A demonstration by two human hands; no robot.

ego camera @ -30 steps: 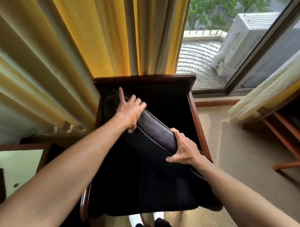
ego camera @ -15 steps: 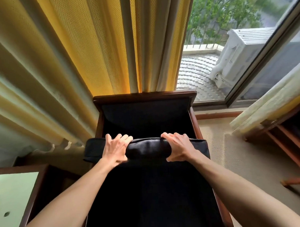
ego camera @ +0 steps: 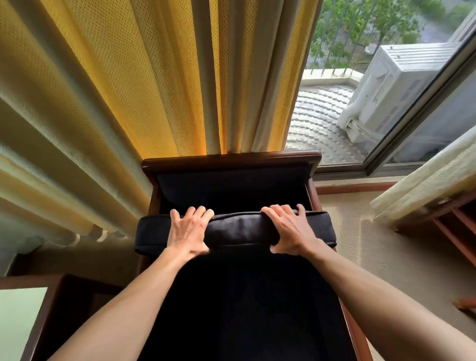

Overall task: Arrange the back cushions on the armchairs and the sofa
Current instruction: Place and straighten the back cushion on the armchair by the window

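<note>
A dark wooden armchair (ego camera: 230, 160) with black upholstery stands in front of me, its back against the curtain. I hold a black back cushion (ego camera: 238, 229) level across the chair, its top edge toward me. It spans wider than the frame, and both ends stick out past the arms. My left hand (ego camera: 188, 233) grips the cushion's top edge left of centre, fingers curled over it. My right hand (ego camera: 291, 229) grips the same edge right of centre. The chair's padded back (ego camera: 231, 188) shows behind the cushion. The seat below is hidden by the cushion.
Yellow and pale curtains (ego camera: 147, 89) hang right behind the chair. A window (ego camera: 390, 80) at the right shows an outdoor air-conditioner unit. A glass-topped side table (ego camera: 18, 323) stands at the lower left. Another wooden furniture frame (ego camera: 465, 234) sits on beige carpet at the right.
A second ago the cushion lay tilted diagonally in the chair. I turned it level and square to the chair, and both hands shifted onto its top edge. Since half a second ago little has moved.
</note>
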